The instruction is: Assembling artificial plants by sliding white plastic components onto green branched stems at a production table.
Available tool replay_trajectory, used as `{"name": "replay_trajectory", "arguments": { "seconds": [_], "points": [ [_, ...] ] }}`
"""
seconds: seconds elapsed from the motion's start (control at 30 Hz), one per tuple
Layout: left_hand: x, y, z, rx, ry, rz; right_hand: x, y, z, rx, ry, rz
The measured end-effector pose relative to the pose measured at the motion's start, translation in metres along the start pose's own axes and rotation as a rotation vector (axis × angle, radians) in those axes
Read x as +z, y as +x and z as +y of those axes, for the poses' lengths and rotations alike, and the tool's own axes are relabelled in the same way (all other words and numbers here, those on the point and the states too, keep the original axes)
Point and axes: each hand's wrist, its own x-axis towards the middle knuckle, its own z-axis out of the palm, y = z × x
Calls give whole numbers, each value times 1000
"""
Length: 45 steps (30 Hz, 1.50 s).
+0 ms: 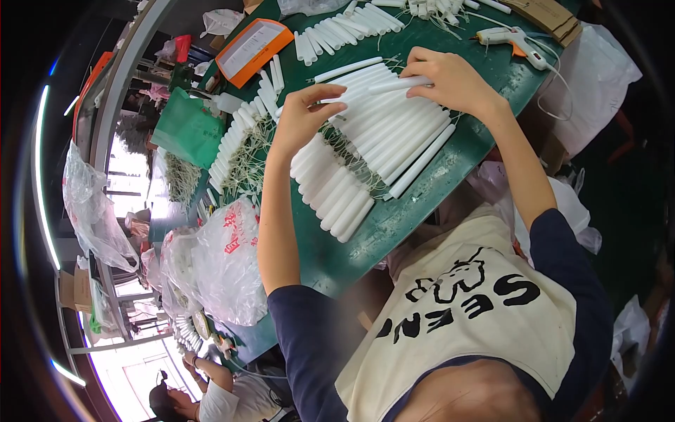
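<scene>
Hands at work above a green counter (pixel 309 261) bearing rows of slender white cylindrical tubes. The right hand (pixel 450 79), its thumb and fingers nearly closed, pinches the right end of a single white tube (pixel 395 85) lying across the far part of the main row (pixel 404 137). The left hand (pixel 307 116) is poised at the left of that row, thumb and fingertips slightly parted; whether anything lies between them cannot be told. Thin pale strings trail from the tube ends. A shorter row of white tubes (pixel 330 188) adjoins the main one on its near left side. Farther left stand an open orange-rimmed box (pixel 254 50) and a translucent green plastic sheet (pixel 187 128); a white-and-orange glue gun (pixel 515 43) rests at far right, and a clear plastic bag with red print (pixel 228 271) at near left.
</scene>
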Motion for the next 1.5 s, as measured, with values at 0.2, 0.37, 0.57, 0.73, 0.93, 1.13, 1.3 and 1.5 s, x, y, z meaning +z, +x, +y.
{"name": "replay_trajectory", "arguments": {
  "seconds": [0.2, 0.37, 0.57, 0.73, 0.93, 1.13, 1.3, 1.5],
  "points": [
    [-7, -6, -11, -31, 462, -147, -4, 1, -8, 24, -4, -78],
    [-2, -5, -24, 11, 437, -194, 3, 2, -15, 65, 17, -166],
    [0, -3, -19, 103, 595, -194, 9, 0, -20, 49, 55, -197],
    [-3, -3, -23, 163, 610, -185, 22, 5, -21, 50, 119, -228],
    [-7, -10, -16, 26, 457, -91, 27, 7, -17, 17, 136, -182],
    [-10, -21, -24, 50, 364, 27, 36, 14, -24, 60, 154, -180],
    [-11, -28, -16, 4, 378, 58, 40, 17, -29, 128, 163, -245],
    [-10, -31, -19, 61, 420, 136, 53, 18, -22, -28, 111, -65]
  ]
}}
